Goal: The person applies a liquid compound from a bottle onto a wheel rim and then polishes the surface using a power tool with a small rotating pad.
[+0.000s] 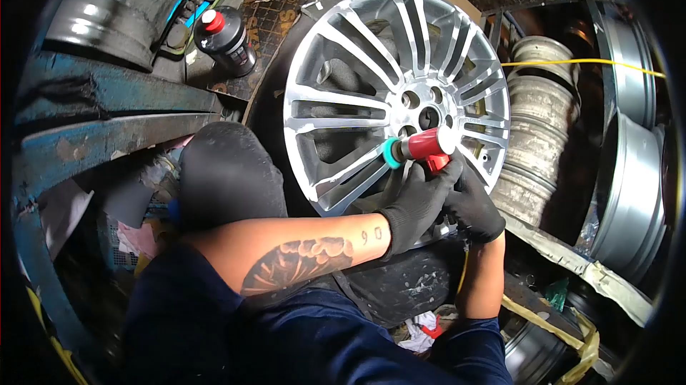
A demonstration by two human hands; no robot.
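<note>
- I have one polisher [429,145] in front of me, over the lower middle of the wheel [336,125], just below the hub's centre hole.
- Its head lies crosswise, the long axis running from the white cap at the right to the one green pad [391,153] at the left, slightly lower; the handle drops toward me.
- The pad faces left, at a spoke; whether it touches, I cannot tell.
- My left hand [420,203], in a black glove, has its fingers wrapped round the handle.
- My right hand [477,208], gloved too, has its fingers clasped on the same handle from the other side; some fingertips are hidden.
- This one spoked wheel faces me, tilted; being round, it has no long axis.
- One black bottle [232,47] stands on a board [266,17] at upper left, red cap uppermost.
- Two silver wheels [632,192] show at far right, beside a column of dirty wheels [532,127] I cannot count surely.
- One yellow hose [579,62] runs across at upper right.
</note>
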